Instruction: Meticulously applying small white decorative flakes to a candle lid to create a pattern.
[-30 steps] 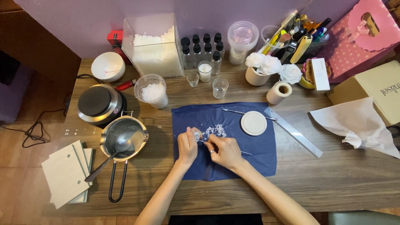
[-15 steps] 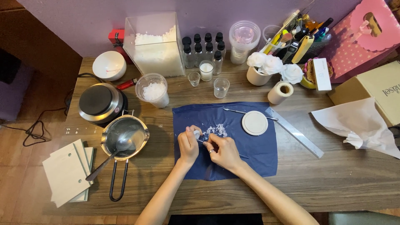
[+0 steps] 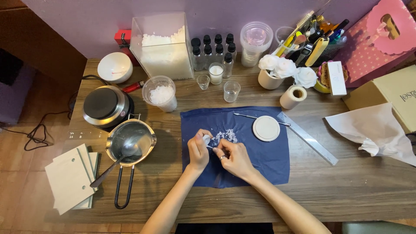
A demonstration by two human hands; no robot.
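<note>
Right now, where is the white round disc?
The white round disc lies on the blue cloth, right of both hands, between a thin metal tool and a ruler.

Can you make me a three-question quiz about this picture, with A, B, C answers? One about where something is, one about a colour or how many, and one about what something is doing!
1. Where does the round white disc lie?
A. on the blue cloth
B. in the metal pan
C. on the cardboard box

2. How many white flowers are in the bunch by the small pot?
A. one
B. three
C. six

3. What are the two hands doing?
A. resting flat at the table's edge
B. lifting the metal pan
C. meeting over the white flakes on the cloth

Answers:
1. A, the disc sits on the cloth's upper right part.
2. B, three white blooms show side by side.
3. C, the left hand pinches a small white piece while the right hand closes in beside it.
</note>
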